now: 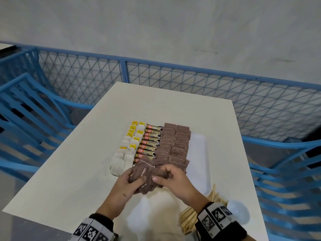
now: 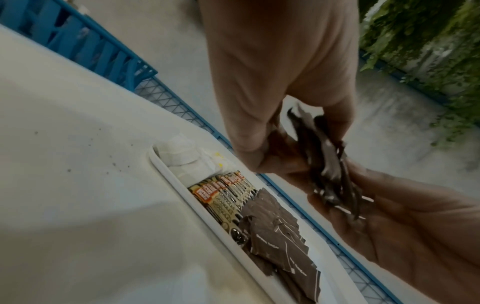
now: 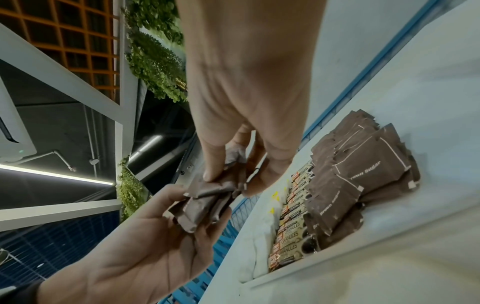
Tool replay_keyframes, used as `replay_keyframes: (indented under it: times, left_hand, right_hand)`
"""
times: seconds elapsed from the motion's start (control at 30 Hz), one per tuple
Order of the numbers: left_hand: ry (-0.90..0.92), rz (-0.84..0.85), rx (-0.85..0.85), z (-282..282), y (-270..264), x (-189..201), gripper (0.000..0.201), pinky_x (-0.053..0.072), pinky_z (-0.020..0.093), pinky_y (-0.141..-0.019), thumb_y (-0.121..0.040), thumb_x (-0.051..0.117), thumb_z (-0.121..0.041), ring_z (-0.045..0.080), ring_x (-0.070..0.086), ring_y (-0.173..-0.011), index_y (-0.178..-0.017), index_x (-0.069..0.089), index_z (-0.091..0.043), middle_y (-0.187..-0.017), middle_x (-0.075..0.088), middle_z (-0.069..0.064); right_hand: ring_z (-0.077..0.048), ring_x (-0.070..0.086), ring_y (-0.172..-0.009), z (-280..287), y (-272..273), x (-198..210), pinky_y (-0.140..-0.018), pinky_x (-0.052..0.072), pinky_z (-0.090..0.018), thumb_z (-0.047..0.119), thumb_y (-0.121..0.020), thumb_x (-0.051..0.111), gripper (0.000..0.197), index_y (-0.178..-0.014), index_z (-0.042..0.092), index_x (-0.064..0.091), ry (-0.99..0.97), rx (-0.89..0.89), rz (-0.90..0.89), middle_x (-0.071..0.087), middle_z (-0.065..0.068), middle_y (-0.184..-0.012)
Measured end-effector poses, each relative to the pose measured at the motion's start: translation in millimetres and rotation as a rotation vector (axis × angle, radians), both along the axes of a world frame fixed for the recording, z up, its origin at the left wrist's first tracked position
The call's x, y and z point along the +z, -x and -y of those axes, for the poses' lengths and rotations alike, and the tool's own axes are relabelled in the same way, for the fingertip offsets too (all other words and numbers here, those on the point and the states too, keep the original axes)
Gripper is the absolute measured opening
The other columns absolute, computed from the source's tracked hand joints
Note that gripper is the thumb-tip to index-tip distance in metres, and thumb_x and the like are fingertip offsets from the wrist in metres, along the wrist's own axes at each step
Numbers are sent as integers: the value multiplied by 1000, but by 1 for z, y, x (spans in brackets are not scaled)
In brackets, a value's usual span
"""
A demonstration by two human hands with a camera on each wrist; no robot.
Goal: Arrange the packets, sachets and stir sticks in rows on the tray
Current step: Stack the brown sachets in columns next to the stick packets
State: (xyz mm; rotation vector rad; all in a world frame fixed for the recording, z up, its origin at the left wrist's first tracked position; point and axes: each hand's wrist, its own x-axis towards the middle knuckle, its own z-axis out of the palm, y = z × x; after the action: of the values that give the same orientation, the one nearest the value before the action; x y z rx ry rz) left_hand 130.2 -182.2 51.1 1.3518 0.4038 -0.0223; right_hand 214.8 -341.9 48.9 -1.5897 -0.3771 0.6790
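Left hand [image 1: 127, 184]: we held it at 7 o'clock, palm up, fingers curled round a bundle.
Right hand [image 1: 173, 180]: we held it at 5 o'clock, palm down, fingertips [image 3: 210, 174] pinching the same bundle.
Wrists: both wore patterned bands.

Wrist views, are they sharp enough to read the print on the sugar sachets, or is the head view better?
Right wrist view: sharpest, "Brown Sugar" reads clearly on the tray's brown sachets, though edges bend with wide-angle distortion. Left wrist view: dim and motion-blurred, the held bundle unreadable. Head view: evenly lit, partial "Sugar" legible on the bundle between the left hand and right hand.
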Motion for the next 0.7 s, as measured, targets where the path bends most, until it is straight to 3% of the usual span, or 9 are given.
replay_keyframes:
  times: [0.1, 0.17, 0.27, 0.33, 0.43, 0.5, 0.63, 0.7]
  left_hand:
    - [103, -13, 14, 1, -4, 1, 54, 49, 36, -77, -59, 68, -33, 26, 62, -85, -107, 66, -9, -98, 68, 17]
    - [211, -10, -14, 3, -9, 4, 48, 44, 41, -82, -66, 65, -26, 30, 60, -88, -107, 65, 0, -100, 66, 23]
    - [305, 8, -49, 5, -14, 12, 27, 51, 36, -78, -83, 59, -23, 26, 66, -80, -93, 71, -1, -93, 69, 22]
    - [280, 46, -77, 2, -15, 12, 37, 54, 36, -80, -89, 56, -32, 29, 67, -84, -95, 71, 1, -95, 66, 29]
    - [180, 77, -116, -5, -16, 9, 52, 51, 37, -83, -80, 68, -41, 33, 65, -93, -108, 66, 3, -102, 65, 32]
    - [124, 69, -74, -11, -18, 6, 48, 53, 32, -80, -78, 68, -38, 30, 65, -94, -107, 67, -1, -101, 69, 25]
    - [125, 54, 8, -22, -20, 7, 37, 50, 37, -90, -83, 62, -28, 31, 63, -107, -112, 65, -5, -110, 68, 19]
    - [133, 38, -19, -26, -21, 10, 33, 52, 38, -88, -86, 62, -26, 33, 63, -106, -112, 65, -5, -110, 68, 20]
  right_hand:
    - [-9, 59, -60, -4, 1, 1, -59, 50, -20, 3, -78, 71, 17, -79, 7, 54, -41, 7, -47, 60, -9, -73]
    - [-8, 59, -55, -9, 3, 0, -56, 49, -19, 1, -79, 70, 21, -75, 8, 50, -68, 28, -74, 61, -4, -64]
    - [-9, 58, -52, -15, 3, 3, -54, 48, -20, 5, -79, 71, 25, -72, 10, 48, -68, 6, -62, 61, -2, -58]
    - [-11, 58, -53, -18, 0, 4, -54, 49, -23, 11, -77, 74, 26, -70, 13, 49, -42, -29, -33, 61, -2, -59]
    - [-10, 55, -52, -22, -4, 7, -52, 48, -23, 13, -78, 74, 24, -71, 12, 52, -3, -49, 10, 59, -1, -60]
    - [-10, 55, -58, -25, -5, 7, -57, 48, -25, 17, -82, 70, 17, -77, 9, 56, 6, -46, 16, 59, 1, -64]
    - [-19, 65, -90, -30, -7, 10, -87, 51, -35, 27, -89, 60, 22, -101, 8, 64, -41, 7, -83, 69, -6, -94]
    - [-16, 64, -88, -33, -7, 11, -87, 51, -35, 18, -85, 67, 19, -100, 8, 63, -42, 22, -100, 68, -6, -94]
